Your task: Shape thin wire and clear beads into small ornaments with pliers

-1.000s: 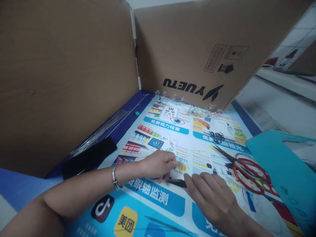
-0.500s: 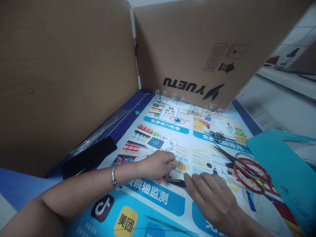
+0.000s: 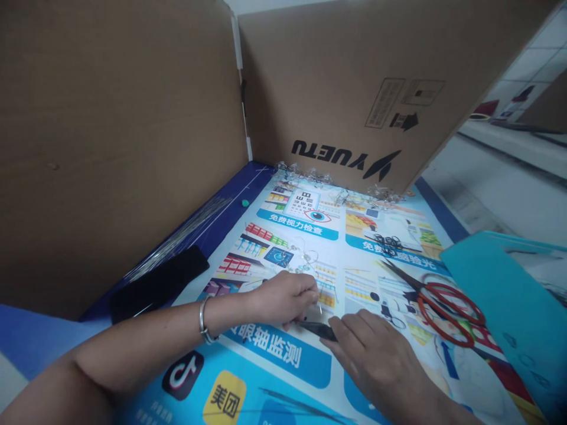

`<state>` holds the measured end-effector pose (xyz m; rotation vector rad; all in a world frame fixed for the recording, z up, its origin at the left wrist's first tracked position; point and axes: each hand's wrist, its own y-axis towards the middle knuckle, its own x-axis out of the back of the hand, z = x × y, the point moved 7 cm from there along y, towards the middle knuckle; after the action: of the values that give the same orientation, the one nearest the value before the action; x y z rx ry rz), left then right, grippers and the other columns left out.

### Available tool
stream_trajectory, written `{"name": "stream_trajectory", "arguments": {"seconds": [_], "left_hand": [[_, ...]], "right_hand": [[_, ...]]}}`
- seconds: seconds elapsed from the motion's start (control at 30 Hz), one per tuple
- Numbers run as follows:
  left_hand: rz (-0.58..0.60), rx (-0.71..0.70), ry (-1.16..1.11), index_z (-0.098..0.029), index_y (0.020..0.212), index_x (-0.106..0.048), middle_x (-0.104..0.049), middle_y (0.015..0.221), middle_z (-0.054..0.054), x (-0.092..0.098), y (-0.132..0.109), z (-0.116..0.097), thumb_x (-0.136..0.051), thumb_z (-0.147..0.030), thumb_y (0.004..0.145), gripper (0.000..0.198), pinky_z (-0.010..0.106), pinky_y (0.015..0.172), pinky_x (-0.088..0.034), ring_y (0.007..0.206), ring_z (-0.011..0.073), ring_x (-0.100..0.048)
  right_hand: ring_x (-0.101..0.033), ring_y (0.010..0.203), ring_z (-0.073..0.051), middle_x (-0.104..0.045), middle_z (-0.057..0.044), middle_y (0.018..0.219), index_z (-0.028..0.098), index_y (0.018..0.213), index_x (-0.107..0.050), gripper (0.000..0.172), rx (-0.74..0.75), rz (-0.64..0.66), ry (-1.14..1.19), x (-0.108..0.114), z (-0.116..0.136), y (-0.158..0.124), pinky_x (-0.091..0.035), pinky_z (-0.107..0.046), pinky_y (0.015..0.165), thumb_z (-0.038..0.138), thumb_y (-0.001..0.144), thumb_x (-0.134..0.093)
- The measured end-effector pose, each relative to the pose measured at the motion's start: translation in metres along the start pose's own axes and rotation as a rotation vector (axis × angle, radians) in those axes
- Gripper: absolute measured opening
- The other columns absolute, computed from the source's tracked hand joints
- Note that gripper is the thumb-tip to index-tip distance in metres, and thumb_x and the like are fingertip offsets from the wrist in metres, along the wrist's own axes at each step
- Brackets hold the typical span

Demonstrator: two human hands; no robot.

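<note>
Black pliers (image 3: 318, 330), head cam: we grip them in our R hand (image 3: 376, 351), fingers wrapped round the rear, tip aimed L to just below our L hand (image 3: 286, 298). That L hand is curled in, thumb & fingers pinching a thin wire (image 3: 321, 308) that pokes out btwn both hands; what else sits under those fingers we can't tell. Silver bangle (image 3: 204, 321) on our L wrist. Both hands are over a printed sheet (image 3: 261, 386) on the bench (image 3: 445, 218). Just beyond our L hand we see clear bits (image 3: 306, 256); farther off, to the R, a clump of blk loops (image 3: 388, 241). On our R: scissors (image 3: 449, 310), red handles, nr a teal box (image 3: 496, 277). On our L: a flat blk slab (image 3: 159, 283), w/ fine rods (image 3: 181, 233) beyond it & a small green blob (image 3: 245, 203). Dark strands (image 3: 301, 405) lie closest to us. Cardboard (image 3: 328, 77) stands along the far & L sides.
</note>
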<state>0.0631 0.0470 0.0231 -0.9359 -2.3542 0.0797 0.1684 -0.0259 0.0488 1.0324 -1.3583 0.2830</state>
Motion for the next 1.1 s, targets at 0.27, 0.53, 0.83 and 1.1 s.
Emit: {"name": "stream_trajectory", "arguments": {"seconds": [0.27,0.53,0.83,1.1], "left_hand": [[-0.048,-0.132,0.192,-0.017,0.075,-0.049,-0.056,0.061,-0.004,0.005,-0.003,-0.015,-0.036,-0.023,0.090,0.020,0.018,0.052,-0.036,0.048,0.0075,-0.050],[-0.095,-0.245,0.431,-0.019,0.081,-0.050,-0.059,0.068,-0.002,0.000,-0.005,-0.017,-0.035,-0.027,0.092,0.020,0.020,0.056,-0.037,0.060,0.0117,-0.055],[-0.146,-0.442,0.779,-0.020,0.092,-0.051,-0.062,0.068,-0.002,-0.008,-0.014,-0.027,-0.034,-0.028,0.092,0.018,0.022,0.045,-0.030,0.052,0.0134,-0.055],[-0.212,-0.526,0.828,-0.019,0.087,-0.051,-0.059,0.056,-0.003,-0.010,-0.022,-0.027,-0.037,-0.023,0.089,0.015,0.021,0.044,-0.031,0.047,0.0121,-0.053]], "right_hand": [[-0.056,0.059,-0.016,-0.058,-0.002,0.065,0.020,0.076,-0.055,0.027,-0.187,0.198,0.286,-0.013,-0.010,-0.005,-0.034,-0.026,0.052,0.031,0.093,-0.038],[-0.057,0.061,-0.015,-0.063,-0.001,0.068,0.021,0.068,-0.053,0.032,-0.459,0.555,0.539,-0.032,-0.018,-0.012,-0.029,-0.025,0.052,0.040,0.089,-0.038],[-0.044,0.053,-0.009,-0.051,0.003,0.057,0.018,0.058,-0.041,0.042,-0.532,0.661,0.784,-0.040,-0.016,-0.016,-0.023,-0.023,0.048,0.048,0.088,-0.037],[-0.047,0.057,-0.010,-0.054,0.003,0.063,0.019,0.062,-0.046,0.036,-0.505,0.672,0.769,-0.044,-0.014,-0.023,-0.025,-0.023,0.050,0.045,0.085,-0.041]]}}
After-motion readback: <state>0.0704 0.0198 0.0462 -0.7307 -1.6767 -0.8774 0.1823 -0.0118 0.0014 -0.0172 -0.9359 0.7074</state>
